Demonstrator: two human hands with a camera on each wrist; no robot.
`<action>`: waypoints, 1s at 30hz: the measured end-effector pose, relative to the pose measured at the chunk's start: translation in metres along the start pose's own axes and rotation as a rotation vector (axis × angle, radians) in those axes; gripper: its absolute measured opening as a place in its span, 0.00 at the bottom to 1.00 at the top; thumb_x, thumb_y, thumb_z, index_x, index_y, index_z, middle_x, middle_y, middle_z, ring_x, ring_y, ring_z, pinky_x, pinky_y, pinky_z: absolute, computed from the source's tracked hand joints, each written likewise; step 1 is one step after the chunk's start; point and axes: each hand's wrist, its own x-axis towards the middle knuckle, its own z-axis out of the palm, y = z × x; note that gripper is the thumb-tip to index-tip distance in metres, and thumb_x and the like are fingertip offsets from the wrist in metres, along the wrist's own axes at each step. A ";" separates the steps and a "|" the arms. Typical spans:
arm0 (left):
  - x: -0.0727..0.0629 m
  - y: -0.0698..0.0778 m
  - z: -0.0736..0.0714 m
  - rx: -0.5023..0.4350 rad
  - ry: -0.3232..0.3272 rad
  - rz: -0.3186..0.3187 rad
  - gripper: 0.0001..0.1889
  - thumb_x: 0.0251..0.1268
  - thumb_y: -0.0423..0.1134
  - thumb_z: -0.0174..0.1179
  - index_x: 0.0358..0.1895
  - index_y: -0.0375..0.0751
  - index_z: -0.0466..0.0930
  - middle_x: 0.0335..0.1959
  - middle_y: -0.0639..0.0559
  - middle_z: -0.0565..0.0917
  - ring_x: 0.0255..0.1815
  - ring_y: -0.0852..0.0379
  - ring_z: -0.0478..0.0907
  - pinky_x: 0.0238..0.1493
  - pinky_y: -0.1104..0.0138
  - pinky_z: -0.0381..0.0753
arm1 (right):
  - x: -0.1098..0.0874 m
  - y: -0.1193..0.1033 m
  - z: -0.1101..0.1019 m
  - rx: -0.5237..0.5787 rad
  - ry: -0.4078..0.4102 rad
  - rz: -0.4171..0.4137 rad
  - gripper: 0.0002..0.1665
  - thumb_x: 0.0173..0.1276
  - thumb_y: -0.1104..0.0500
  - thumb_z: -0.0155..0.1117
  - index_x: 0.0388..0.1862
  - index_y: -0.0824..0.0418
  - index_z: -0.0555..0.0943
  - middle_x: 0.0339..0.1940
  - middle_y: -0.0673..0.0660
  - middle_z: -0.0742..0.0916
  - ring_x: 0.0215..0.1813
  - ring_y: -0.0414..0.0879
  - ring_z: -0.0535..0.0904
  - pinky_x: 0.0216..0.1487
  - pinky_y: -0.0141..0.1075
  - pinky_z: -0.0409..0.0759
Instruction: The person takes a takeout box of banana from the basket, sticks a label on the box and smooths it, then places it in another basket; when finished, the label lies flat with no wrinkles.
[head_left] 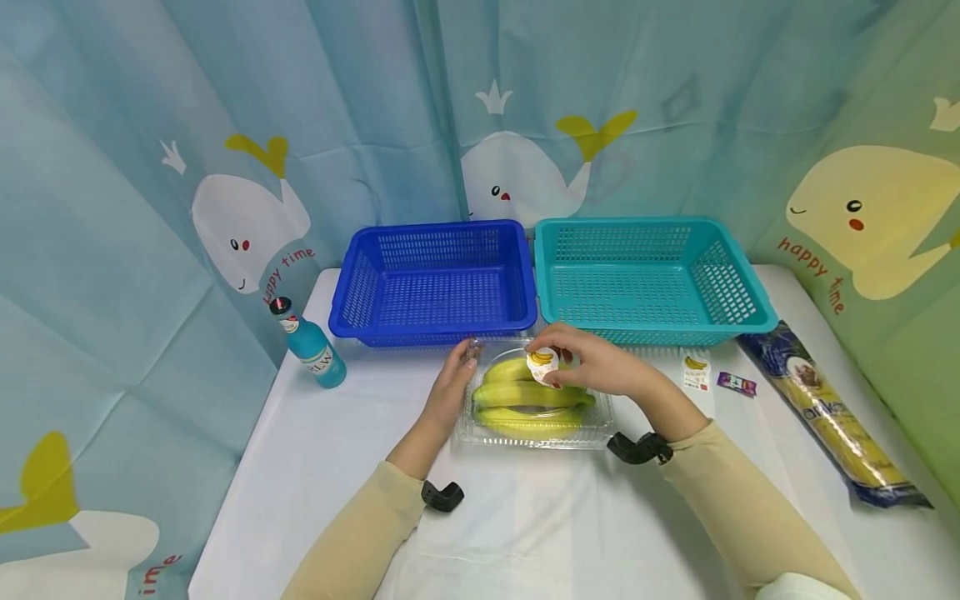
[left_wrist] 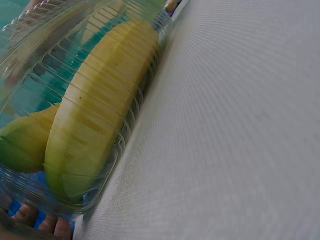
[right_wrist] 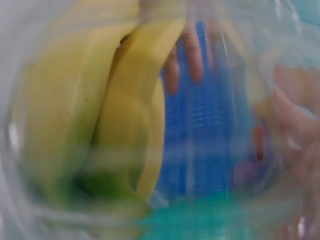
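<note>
A clear plastic clamshell container (head_left: 536,437) with bananas (head_left: 528,393) inside lies on the white table. My left hand (head_left: 448,385) grips its left side near the far corner; some of those fingers (left_wrist: 62,227) show past the container's end in the left wrist view. Over the lid, my right hand (head_left: 596,360) pinches a white label with a banana picture (head_left: 542,362) between thumb and fingers. The label is at the lid, but how much of it touches cannot be made out. Through the plastic, the right wrist view shows the bananas (right_wrist: 65,100), blurred.
A blue basket (head_left: 433,333) and a teal basket (head_left: 652,335) stand behind the container. To the left is a blue bottle (head_left: 315,354). At right lie a banana label sheet (head_left: 696,372), a small purple packet (head_left: 737,384) and a long noodle-like package (head_left: 832,417). Curtains surround the table.
</note>
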 end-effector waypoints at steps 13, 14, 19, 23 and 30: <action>-0.006 0.017 0.002 -0.015 -0.013 0.011 0.28 0.80 0.47 0.42 0.78 0.46 0.53 0.78 0.44 0.59 0.81 0.45 0.50 0.81 0.50 0.44 | 0.007 -0.005 0.003 -0.060 -0.010 0.047 0.26 0.67 0.56 0.69 0.62 0.57 0.77 0.56 0.50 0.79 0.41 0.50 0.71 0.41 0.37 0.73; -0.006 0.015 0.003 -0.013 -0.005 0.022 0.28 0.80 0.48 0.42 0.78 0.48 0.53 0.78 0.44 0.60 0.81 0.46 0.51 0.81 0.51 0.45 | 0.007 -0.006 0.003 -0.063 -0.009 0.053 0.25 0.67 0.56 0.69 0.62 0.56 0.77 0.56 0.50 0.79 0.41 0.50 0.71 0.41 0.36 0.73; -0.002 0.004 0.003 -0.003 0.016 0.026 0.28 0.78 0.51 0.43 0.77 0.52 0.55 0.78 0.47 0.61 0.81 0.47 0.52 0.81 0.51 0.46 | 0.009 -0.007 0.003 -0.078 0.002 0.057 0.24 0.67 0.55 0.69 0.61 0.51 0.78 0.53 0.49 0.79 0.38 0.50 0.70 0.38 0.35 0.71; -0.002 0.004 0.003 -0.004 0.014 0.022 0.29 0.78 0.52 0.43 0.77 0.53 0.55 0.78 0.48 0.60 0.81 0.48 0.51 0.81 0.52 0.46 | 0.010 -0.008 0.002 -0.082 -0.002 0.058 0.24 0.67 0.55 0.69 0.61 0.53 0.78 0.53 0.50 0.79 0.37 0.49 0.70 0.37 0.35 0.71; -0.001 0.004 0.002 -0.023 -0.010 0.012 0.29 0.80 0.50 0.41 0.79 0.51 0.52 0.79 0.47 0.58 0.81 0.47 0.49 0.81 0.51 0.44 | 0.013 -0.008 0.002 -0.067 -0.051 0.081 0.24 0.67 0.57 0.68 0.62 0.57 0.78 0.58 0.52 0.79 0.43 0.49 0.73 0.41 0.38 0.76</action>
